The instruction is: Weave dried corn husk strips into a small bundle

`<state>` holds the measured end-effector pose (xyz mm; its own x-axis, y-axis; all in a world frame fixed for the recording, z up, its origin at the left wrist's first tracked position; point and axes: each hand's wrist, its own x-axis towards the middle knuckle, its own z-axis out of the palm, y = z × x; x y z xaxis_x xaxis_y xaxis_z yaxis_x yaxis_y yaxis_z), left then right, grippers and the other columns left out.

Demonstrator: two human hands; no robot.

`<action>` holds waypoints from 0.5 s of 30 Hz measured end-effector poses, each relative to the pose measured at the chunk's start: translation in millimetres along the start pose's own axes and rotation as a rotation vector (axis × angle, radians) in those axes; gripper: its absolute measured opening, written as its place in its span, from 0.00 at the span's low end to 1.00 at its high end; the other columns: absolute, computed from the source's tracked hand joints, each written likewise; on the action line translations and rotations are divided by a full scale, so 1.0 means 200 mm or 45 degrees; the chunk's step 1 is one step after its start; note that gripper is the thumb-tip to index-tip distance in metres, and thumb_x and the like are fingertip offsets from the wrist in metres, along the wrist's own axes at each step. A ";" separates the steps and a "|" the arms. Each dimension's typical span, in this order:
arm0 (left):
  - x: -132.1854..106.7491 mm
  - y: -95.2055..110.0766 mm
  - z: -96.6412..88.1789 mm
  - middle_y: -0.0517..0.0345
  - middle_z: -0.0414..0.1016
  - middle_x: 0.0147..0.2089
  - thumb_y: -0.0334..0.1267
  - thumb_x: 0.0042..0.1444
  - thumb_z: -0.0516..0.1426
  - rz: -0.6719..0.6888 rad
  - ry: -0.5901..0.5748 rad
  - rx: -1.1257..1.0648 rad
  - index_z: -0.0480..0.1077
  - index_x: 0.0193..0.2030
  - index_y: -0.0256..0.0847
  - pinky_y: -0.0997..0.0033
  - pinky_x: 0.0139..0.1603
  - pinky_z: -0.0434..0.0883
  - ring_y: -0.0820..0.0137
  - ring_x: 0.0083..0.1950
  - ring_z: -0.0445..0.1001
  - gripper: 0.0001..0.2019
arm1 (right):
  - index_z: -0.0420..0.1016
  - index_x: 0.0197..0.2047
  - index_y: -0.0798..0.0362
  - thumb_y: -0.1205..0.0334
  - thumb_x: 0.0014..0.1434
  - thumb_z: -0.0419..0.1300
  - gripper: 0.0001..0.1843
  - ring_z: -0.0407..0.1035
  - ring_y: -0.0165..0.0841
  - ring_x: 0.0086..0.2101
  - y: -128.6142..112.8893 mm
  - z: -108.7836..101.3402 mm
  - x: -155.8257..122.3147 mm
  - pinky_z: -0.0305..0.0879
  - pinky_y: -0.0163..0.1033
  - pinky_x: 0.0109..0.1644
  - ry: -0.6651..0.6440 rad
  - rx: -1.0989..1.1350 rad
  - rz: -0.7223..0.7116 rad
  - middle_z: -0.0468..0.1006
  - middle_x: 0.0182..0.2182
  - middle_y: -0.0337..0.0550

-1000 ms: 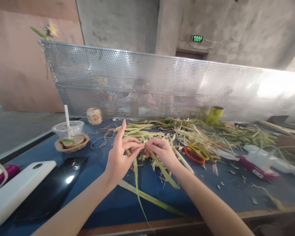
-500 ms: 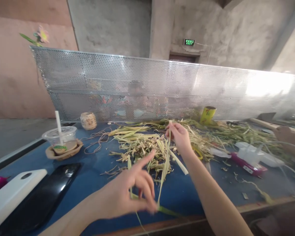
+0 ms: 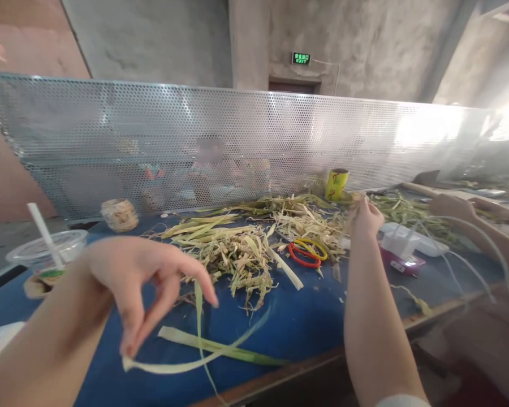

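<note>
My left hand is in the near left, thumb and a finger pinched on one end of a pale leaf strip. The strip curves slack to the right, above the blue table. It crosses a narrow upright strip and a flat green leaf strip. My right hand reaches out at the far right of the dried husk pile, fingers closed together. Pale fibres show beside its fingertips; what it grips is hidden. Between the hands lies a heap of shredded dry leaves.
A red loop and a yellow loop overlap by the pile. A yellow tube stands near the perforated metal screen. Right are a purple-white power strip with cables and another person's hand. A lidded cup stands left.
My view has turned right. My left hand has moved left and pinches the strip's end. My right hand, earlier pinching a strip's upper end, has gone right, and the strip hangs slack.
</note>
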<state>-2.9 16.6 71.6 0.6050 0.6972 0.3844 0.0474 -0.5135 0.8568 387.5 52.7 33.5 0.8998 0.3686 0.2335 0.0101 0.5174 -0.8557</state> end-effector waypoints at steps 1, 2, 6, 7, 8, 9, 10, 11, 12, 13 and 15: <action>0.08 0.02 -0.02 0.54 0.78 0.23 0.43 0.44 0.61 -0.009 0.032 0.001 0.56 0.63 0.42 0.67 0.25 0.69 0.62 0.27 0.76 0.37 | 0.67 0.26 0.55 0.47 0.51 0.58 0.18 0.49 0.21 0.10 0.01 0.00 0.01 0.45 0.30 0.11 0.011 0.009 0.004 0.61 0.11 0.30; 0.16 0.03 -0.05 0.53 0.78 0.23 0.41 0.44 0.61 -0.031 0.036 0.003 0.58 0.62 0.42 0.67 0.24 0.69 0.62 0.27 0.76 0.35 | 0.67 0.26 0.55 0.47 0.51 0.58 0.18 0.48 0.21 0.10 0.02 0.00 0.01 0.44 0.30 0.11 0.010 0.023 0.011 0.62 0.11 0.30; 0.53 0.08 -0.09 0.52 0.77 0.23 0.31 0.38 0.65 -0.264 -0.384 0.083 0.65 0.56 0.36 0.66 0.24 0.70 0.65 0.23 0.74 0.34 | 0.69 0.26 0.56 0.48 0.48 0.60 0.17 0.48 0.19 0.12 0.05 0.05 -0.02 0.44 0.30 0.13 -0.160 0.047 0.075 0.65 0.14 0.32; 0.63 0.08 -0.07 0.51 0.78 0.26 0.32 0.40 0.65 -0.201 -0.357 0.086 0.65 0.56 0.35 0.67 0.25 0.70 0.65 0.25 0.75 0.33 | 0.70 0.27 0.56 0.48 0.46 0.61 0.18 0.49 0.19 0.12 0.06 0.06 -0.03 0.45 0.30 0.13 -0.238 0.037 0.099 0.66 0.15 0.32; 0.73 0.06 -0.03 0.48 0.78 0.30 0.33 0.43 0.64 -0.097 -0.263 0.104 0.65 0.56 0.34 0.66 0.28 0.72 0.64 0.29 0.76 0.30 | 0.71 0.28 0.57 0.48 0.45 0.62 0.18 0.49 0.20 0.12 0.06 0.07 -0.04 0.45 0.30 0.14 -0.310 0.023 0.121 0.66 0.15 0.32; 0.82 0.02 0.01 0.45 0.78 0.34 0.34 0.46 0.62 0.017 -0.112 0.149 0.64 0.55 0.33 0.66 0.31 0.73 0.64 0.33 0.77 0.27 | 0.72 0.29 0.57 0.48 0.44 0.63 0.18 0.50 0.20 0.12 0.07 0.08 -0.05 0.46 0.30 0.14 -0.379 0.005 0.141 0.65 0.15 0.32; 0.91 -0.02 0.07 0.42 0.76 0.42 0.35 0.52 0.58 0.070 -0.032 0.172 0.60 0.58 0.33 0.66 0.36 0.73 0.65 0.40 0.76 0.26 | 0.73 0.29 0.56 0.49 0.43 0.62 0.18 0.50 0.20 0.12 0.07 0.08 -0.07 0.47 0.30 0.14 -0.446 -0.014 0.158 0.64 0.15 0.31; 0.99 -0.07 0.13 0.40 0.73 0.49 0.36 0.57 0.53 0.101 0.018 0.193 0.56 0.60 0.34 0.67 0.41 0.72 0.67 0.45 0.74 0.24 | 0.74 0.30 0.56 0.49 0.43 0.62 0.18 0.51 0.20 0.13 0.07 0.08 -0.08 0.48 0.30 0.15 -0.507 -0.035 0.171 0.64 0.15 0.31; 1.05 -0.12 0.19 0.40 0.69 0.53 0.35 0.60 0.49 0.112 0.034 0.226 0.53 0.61 0.35 0.66 0.43 0.72 0.68 0.48 0.73 0.22 | 0.74 0.31 0.56 0.50 0.43 0.61 0.17 0.52 0.21 0.13 0.07 0.09 -0.08 0.49 0.29 0.15 -0.565 -0.056 0.183 0.65 0.15 0.31; 1.11 -0.18 0.24 0.40 0.67 0.55 0.35 0.61 0.48 0.107 0.014 0.269 0.53 0.61 0.35 0.65 0.44 0.72 0.68 0.48 0.72 0.22 | 0.74 0.32 0.55 0.51 0.43 0.61 0.17 0.54 0.21 0.14 0.07 0.09 -0.09 0.50 0.29 0.15 -0.614 -0.076 0.193 0.65 0.16 0.32; 1.17 -0.28 0.32 0.44 0.68 0.53 0.36 0.60 0.51 0.072 -0.078 0.389 0.59 0.57 0.35 0.61 0.43 0.72 0.66 0.47 0.72 0.19 | 0.75 0.35 0.55 0.54 0.44 0.59 0.16 0.57 0.23 0.15 0.06 0.09 -0.10 0.52 0.29 0.16 -0.698 -0.116 0.213 0.66 0.17 0.32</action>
<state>187.1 176.1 90.3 0.6598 0.6369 0.3989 0.2435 -0.6834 0.6883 361.6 65.1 26.3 0.5353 0.7982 0.2761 -0.0536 0.3583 -0.9321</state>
